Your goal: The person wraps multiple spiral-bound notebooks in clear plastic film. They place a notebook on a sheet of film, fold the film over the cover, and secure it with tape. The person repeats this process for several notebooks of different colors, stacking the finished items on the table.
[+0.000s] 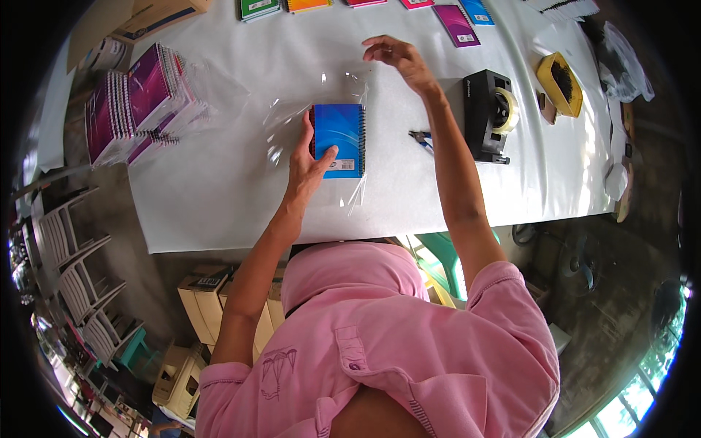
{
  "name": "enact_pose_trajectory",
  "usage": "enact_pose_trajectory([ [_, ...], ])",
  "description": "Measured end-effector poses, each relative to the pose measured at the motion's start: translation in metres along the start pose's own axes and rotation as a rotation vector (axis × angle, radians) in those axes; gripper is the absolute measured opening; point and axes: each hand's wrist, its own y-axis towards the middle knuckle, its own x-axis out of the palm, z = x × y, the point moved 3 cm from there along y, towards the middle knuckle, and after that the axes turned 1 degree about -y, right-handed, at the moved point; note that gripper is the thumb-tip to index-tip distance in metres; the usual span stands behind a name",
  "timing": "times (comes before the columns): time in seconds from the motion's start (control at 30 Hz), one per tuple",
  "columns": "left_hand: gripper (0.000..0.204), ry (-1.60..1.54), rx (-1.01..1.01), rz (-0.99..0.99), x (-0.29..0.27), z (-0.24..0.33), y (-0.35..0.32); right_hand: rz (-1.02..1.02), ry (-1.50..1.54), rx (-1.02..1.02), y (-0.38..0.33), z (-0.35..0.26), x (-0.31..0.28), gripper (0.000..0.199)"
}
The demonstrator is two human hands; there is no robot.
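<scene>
A blue spiral notebook (339,135) lies on a sheet of clear plastic (281,120) on the white-covered table, its coil facing right. A dark reddish edge shows along its left side. My left hand (310,160) grips the notebook from the left, thumb on the cover and fingers along the side. Beyond the notebook's upper right corner my right hand (400,62) is raised over the table. Its fingers are loosely bent and apart, with nothing visible in them. To the right of the notebook, blue-handled pliers (422,139) lie partly hidden by my right forearm.
Purple spiral notebooks (150,91) are stacked at the left in plastic. A black tape dispenser (482,109) stands at the right, with a yellow container (561,84) beyond it. Colourful notebooks, including a purple one (457,25), line the far side. A cardboard box (164,18) sits far left.
</scene>
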Motion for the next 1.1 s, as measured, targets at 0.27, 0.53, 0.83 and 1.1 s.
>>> enact_pose_trajectory([
  [0.27, 0.086, -0.127, 0.005, 0.015, 0.003, 0.001, 0.003, -0.234, -0.201, 0.061, -0.002, 0.009, 0.018, 0.022],
  [0.53, 0.085, -0.191, -0.04, -0.028, 0.0, 0.004, 0.0, 0.092, -0.913, -0.408, -0.103, -0.042, 0.116, 0.034],
  [0.83, 0.072, 1.072, 0.14, 0.379, -0.063, -0.028, -0.061, 0.107, -0.931, -0.148, -0.119, -0.054, 0.172, 0.04],
  [1.1, 0.074, -0.221, -0.224, 0.439, -0.05, 0.016, -0.073, 0.172, -0.803, -0.034, -0.118, -0.05, 0.175, 0.026],
])
